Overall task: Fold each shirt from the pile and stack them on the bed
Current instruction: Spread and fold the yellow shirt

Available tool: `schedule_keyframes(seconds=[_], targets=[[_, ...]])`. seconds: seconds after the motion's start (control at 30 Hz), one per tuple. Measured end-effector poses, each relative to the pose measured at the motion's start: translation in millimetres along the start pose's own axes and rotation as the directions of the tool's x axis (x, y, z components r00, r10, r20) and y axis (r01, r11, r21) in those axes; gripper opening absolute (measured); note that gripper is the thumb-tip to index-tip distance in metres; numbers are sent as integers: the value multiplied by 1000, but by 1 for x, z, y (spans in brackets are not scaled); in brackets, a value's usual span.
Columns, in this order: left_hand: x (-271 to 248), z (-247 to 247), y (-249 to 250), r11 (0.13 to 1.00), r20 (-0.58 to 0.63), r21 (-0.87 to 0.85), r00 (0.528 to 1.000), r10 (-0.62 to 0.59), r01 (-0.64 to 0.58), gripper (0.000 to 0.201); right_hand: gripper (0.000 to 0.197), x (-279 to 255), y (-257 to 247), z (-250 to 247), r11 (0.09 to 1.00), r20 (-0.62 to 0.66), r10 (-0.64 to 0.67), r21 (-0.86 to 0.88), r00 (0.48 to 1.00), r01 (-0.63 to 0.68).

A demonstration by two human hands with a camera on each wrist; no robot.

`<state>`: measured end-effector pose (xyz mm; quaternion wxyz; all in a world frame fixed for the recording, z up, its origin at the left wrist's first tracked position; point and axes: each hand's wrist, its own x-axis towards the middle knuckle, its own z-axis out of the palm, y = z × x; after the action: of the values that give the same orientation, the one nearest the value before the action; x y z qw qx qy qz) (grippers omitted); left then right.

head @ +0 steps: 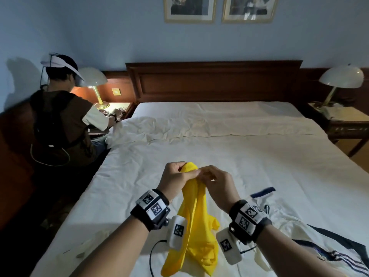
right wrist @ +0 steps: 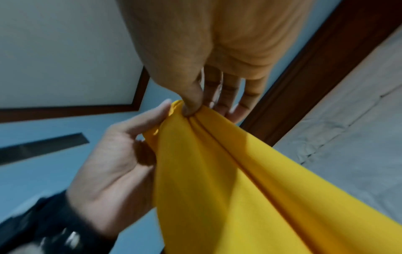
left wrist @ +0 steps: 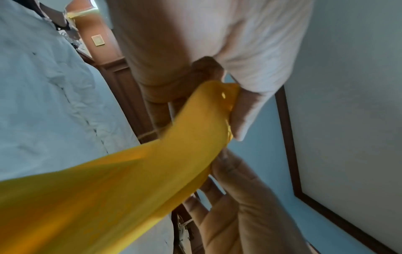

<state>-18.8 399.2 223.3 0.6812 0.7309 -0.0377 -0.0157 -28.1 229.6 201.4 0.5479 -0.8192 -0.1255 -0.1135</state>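
Yellow shirt (head: 194, 218) — top edge pinched by left hand (head: 174, 178), right hand (head: 218, 186) — hangs above bed (head: 279, 166).

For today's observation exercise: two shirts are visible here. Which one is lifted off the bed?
The yellow shirt, pinched at its top by the left hand and right hand. The white shirt with navy stripes lies crumpled on the bed.

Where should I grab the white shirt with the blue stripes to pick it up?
Probably by its far edge with the dark blue trim, coming from above. The white shirt lies crumpled on the bed to the right of the yellow shirt, and that edge lies clear of the heap, so fingers can pinch it. Both hands now hold the yellow one.
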Motion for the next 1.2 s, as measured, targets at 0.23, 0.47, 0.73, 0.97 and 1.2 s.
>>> schedule_keyframes(seconds=[0.23, 0.47, 0.73, 0.97, 1.2], targets=[[-16, -1, -2, 987, -28, -153, 998, -59, 54, 15, 21, -5, 23, -12, 996, 21, 78, -42, 997, -77], [-15, 15, -16, 992, -160, 72, 981, 110, -99, 11, 5, -10, -8, -5, 951, -10, 183, 256, 983, -174], [-20, 27, -17, 989, -38, 85, 992, 120, -117, 27, 15, -3, -16, -8, 915, -35, 261, 327, 965, -236], [-22, 28, -19, 858, 25, 342, 916, 399, -383, 17, 12, 2, -16, -16, 898, -36, 319, 331, 947, -290], [-17, 28, -11, 984, -113, 142, 986, 120, -104, 14, 14, -1, -15, -22, 846, 33, 341, 425, 940, -322]])
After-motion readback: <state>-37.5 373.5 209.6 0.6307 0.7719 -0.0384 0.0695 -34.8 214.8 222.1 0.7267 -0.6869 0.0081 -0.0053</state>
